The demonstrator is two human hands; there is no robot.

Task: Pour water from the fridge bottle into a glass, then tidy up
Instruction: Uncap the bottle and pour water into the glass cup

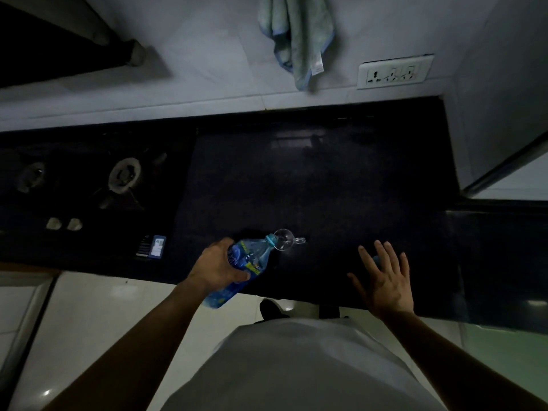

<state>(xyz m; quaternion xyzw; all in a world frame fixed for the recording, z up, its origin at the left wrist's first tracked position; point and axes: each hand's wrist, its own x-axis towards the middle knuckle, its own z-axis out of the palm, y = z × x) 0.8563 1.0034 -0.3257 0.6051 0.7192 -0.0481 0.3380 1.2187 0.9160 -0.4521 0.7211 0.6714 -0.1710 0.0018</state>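
My left hand [218, 265] grips a blue plastic water bottle [249, 256] around its middle. The bottle is tilted, its open neck resting over the rim of a clear glass with a handle [286, 240] that stands on the dark counter [326, 188] near the front edge. My right hand [384, 280] lies flat and open on the counter to the right of the glass, fingers spread. A small blue thing, maybe the bottle cap, peeks from under its fingers; I cannot tell for sure.
A gas stove with burners [124, 175] fills the counter's left part, a small blue box [154, 247] beside it. A towel [299, 34] hangs on the tiled wall, next to a socket panel [396, 71]. A pale appliance or wall side [498, 99] bounds the right.
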